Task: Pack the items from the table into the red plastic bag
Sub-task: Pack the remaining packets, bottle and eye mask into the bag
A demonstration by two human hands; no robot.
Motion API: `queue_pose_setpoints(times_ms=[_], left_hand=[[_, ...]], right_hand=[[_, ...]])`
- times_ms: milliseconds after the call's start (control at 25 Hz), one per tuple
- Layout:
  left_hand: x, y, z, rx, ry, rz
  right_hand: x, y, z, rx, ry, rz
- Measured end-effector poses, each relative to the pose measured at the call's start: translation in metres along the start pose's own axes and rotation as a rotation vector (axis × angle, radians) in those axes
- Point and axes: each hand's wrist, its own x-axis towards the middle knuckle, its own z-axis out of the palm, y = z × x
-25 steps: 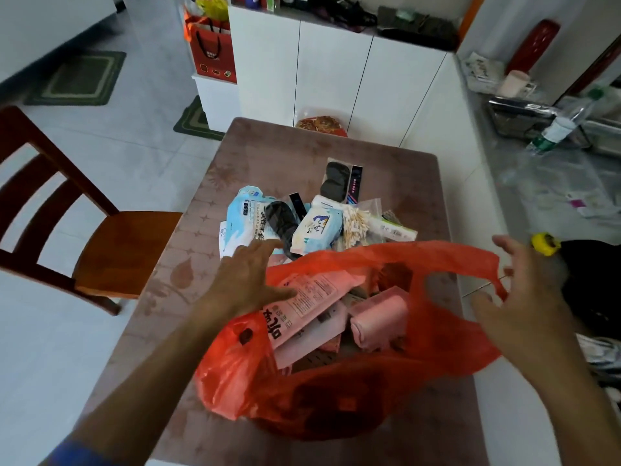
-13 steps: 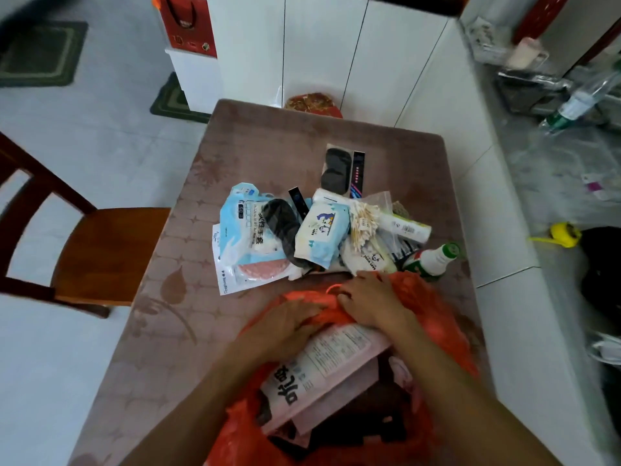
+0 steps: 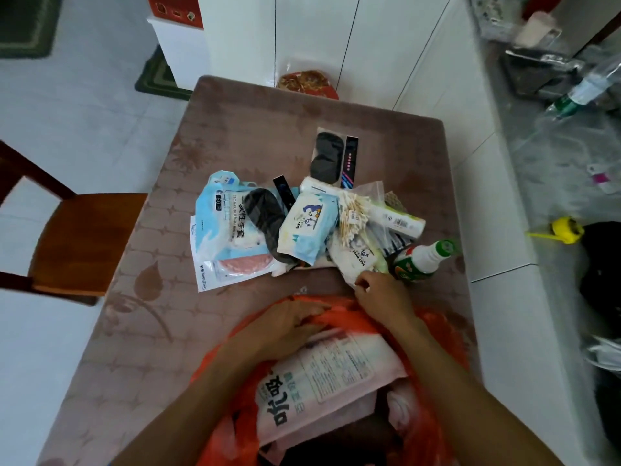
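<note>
The red plastic bag [image 3: 433, 331] lies open at the table's near edge with a large pink packet [image 3: 329, 378] inside. My left hand [image 3: 289, 326] grips the bag's far rim. My right hand [image 3: 383, 297] reaches past the rim, fingers curled on the lower edge of a white wipes pack [image 3: 356, 260]. Just beyond is the pile: a blue glove pack [image 3: 221, 223], a blue wipes pack [image 3: 309, 227], cotton swabs [image 3: 353, 216], a white tube [image 3: 400, 220], a green-capped bottle [image 3: 423, 260] and a black eye mask [image 3: 326, 156].
The brown patterned table [image 3: 268, 122] stands against white cabinets [image 3: 336, 38]. A wooden chair [image 3: 84, 243] is at its left side. On the right runs a cluttered counter [image 3: 554, 163] with a yellow object [image 3: 568, 228].
My right hand came in from the bag's right side to the rim, then moved forward onto the white wipes pack. My left hand took hold of the bag's far rim and stays there.
</note>
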Motion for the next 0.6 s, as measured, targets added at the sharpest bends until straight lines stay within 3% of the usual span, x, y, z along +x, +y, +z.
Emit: queue_pose_setpoints(times_ms=[120, 240, 360, 440, 600], left_hand=[[-0.011, 0.004, 0.001, 0.055, 0.02, -0.051], [-0.018, -0.001, 0.006, 0.105, 0.043, -0.078], [-0.02, -0.004, 0.009, 0.144, 0.067, -0.093], [-0.022, -0.006, 0.011, 0.131, 0.078, -0.079], [-0.024, -0.003, 0.007, 0.073, 0.14, -0.057]], right_hand=[[0.024, -0.026, 0.012, 0.118, -0.098, -0.133], [0.045, -0.056, 0.038, 0.126, -0.34, -0.108], [0.057, -0.063, 0.058, 0.255, -0.386, -0.119], [0.06, -0.06, 0.061, 0.305, -0.345, -0.103], [0.052, -0.049, 0.022, 0.417, -0.01, 0.006]])
